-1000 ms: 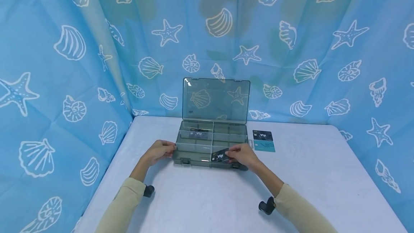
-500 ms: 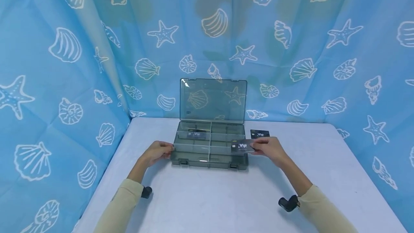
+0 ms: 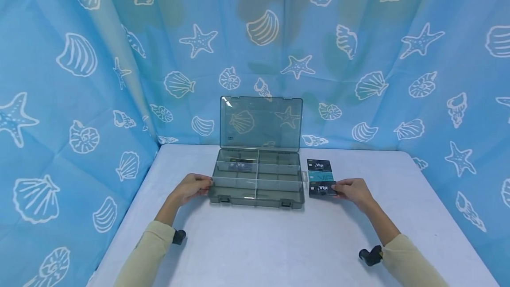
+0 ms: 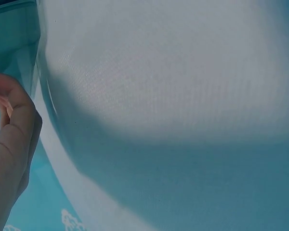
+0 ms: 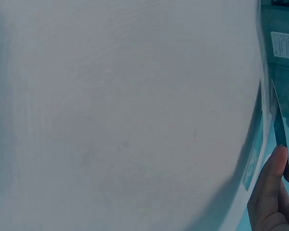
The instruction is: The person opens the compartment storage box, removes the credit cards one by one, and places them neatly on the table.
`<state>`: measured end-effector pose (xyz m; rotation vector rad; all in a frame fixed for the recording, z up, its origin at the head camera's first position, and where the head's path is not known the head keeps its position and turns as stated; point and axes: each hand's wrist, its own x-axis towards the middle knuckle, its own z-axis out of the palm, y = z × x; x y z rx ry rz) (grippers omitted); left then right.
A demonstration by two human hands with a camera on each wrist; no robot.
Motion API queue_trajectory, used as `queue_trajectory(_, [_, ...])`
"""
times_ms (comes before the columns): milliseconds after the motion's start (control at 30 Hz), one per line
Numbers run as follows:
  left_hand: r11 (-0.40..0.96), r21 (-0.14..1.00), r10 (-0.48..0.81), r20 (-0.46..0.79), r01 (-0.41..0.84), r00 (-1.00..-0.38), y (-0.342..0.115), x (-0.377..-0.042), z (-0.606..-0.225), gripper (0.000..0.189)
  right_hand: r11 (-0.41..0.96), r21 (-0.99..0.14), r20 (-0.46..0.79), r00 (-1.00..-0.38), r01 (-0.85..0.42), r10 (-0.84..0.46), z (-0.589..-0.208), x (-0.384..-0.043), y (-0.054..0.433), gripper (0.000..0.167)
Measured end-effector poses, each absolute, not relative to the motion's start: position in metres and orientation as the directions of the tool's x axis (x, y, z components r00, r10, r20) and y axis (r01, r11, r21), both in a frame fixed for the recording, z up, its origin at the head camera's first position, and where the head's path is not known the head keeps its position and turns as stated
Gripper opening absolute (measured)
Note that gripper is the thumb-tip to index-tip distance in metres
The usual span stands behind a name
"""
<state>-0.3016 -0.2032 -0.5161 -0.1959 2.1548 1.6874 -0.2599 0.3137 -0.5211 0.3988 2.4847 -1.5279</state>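
A: What does the person's right hand (image 3: 354,193) do?

B: It pinches a black Vip card (image 3: 321,188) by the right end, between thumb and fingers.

A: And where is this card exactly?

B: To the right of the grey box (image 3: 255,202), at the near end of a column. Just behind it is a teal card (image 3: 318,176), then a second black card (image 3: 318,165) on the white table (image 3: 259,242). The right wrist view shows the pinched card almost edge-on; whether it touches the table, one cannot tell.

A: How about the left hand (image 3: 193,187)?

B: With bent fingers, it holds the box at the left wall. The see-through lid (image 3: 260,123) stands raised at the back. One more card (image 3: 242,165) is in the back left compartment, seen partly through the divider.
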Motion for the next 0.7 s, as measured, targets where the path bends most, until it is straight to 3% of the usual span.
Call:
queue_trajectory(167, [0.265,0.899,0.132,-0.392,-0.348,-0.911,-0.204,-0.302,-0.517,0.035,0.497,-0.792,-0.309,-0.935,0.354,0.174,-0.535,-0.262,0.317,0.041])
queue_trajectory(467, [0.257,0.904,0.141,-0.385,-0.341,-0.912,-0.204,-0.303,-0.519,0.034,0.711,-0.641,-0.196,-0.957,0.291,0.215,-0.534,-0.269,0.311,0.039])
queue_trajectory(700, [0.263,0.902,0.137,-0.386,-0.342,-0.912,-0.204,-0.302,-0.517,0.034,0.756,-0.562,-0.238,-0.941,0.335,0.24,-0.525,-0.274,0.306,0.034])
